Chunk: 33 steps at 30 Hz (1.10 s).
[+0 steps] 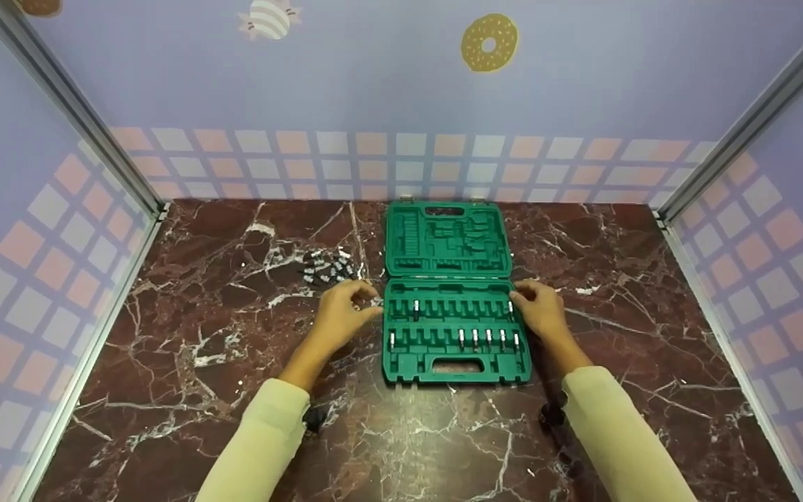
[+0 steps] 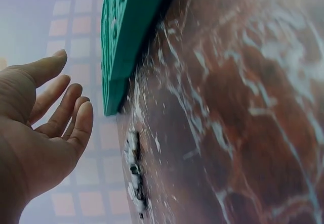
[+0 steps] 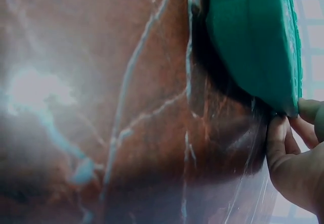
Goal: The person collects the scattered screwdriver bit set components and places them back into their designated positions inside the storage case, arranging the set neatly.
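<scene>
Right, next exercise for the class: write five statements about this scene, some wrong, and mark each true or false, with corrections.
1. The green case lies open. True.
2. The left hand is gripping the case. False: the left hand holds nothing.
3. The right hand touches the case's edge. True.
4. The loose pieces lie right of the case. False: the loose pieces lie left of it.
5. Some slots in the case are empty. True.

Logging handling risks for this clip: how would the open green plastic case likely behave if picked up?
The open green plastic case would probably stay stiff, given its moulded walls. It may fold along the hinge joining its two halves. Tilting could spill the small silvery metal cylinders, which sit in open slots.
</scene>
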Tool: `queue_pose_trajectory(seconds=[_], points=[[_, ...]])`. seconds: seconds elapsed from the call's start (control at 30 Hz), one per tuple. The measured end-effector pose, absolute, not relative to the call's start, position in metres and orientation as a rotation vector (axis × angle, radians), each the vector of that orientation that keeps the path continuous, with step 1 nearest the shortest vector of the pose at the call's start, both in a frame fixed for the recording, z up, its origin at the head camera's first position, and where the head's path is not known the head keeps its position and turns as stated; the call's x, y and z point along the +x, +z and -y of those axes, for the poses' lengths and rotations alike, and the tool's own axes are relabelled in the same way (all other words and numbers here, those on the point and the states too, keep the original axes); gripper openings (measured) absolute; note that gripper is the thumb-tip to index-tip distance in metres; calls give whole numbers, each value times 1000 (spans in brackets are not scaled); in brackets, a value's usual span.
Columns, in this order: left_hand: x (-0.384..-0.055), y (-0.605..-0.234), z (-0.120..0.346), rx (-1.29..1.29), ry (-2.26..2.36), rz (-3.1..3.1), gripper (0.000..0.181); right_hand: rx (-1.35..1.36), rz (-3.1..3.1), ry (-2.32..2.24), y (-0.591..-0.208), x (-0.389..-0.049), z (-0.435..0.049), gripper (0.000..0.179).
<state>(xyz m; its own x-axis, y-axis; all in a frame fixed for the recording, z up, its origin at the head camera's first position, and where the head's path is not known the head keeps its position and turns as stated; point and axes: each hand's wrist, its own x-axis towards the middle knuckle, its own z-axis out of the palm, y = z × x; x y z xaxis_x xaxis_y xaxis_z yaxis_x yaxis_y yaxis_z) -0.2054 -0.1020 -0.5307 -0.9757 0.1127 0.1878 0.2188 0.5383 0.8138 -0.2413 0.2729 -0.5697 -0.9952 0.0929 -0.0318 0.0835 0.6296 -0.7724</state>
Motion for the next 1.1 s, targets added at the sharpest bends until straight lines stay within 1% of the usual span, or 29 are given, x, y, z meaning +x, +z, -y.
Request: queue_pose_trajectory(seconds=[0.2,0.4,0.6,0.83,1.1], points=[[-210,-535,122,-190,-1379,2641,26,-159,2827,1302,-570,-241,-270,33],[-213,-539,146,-140,-1219,2722,35,-142,2840,1289,-571,-241,-269,34],[-225,-543,160,-111,-1149,2746,39,-142,2847,1278,-572,-241,-272,34],[-240,-545,171,14,-1158,2797,44,-146,2841,1276,-571,-241,-272,34],[-250,-551,184,109,-1144,2821,41,-165,2847,1307,-571,-240,-273,34]])
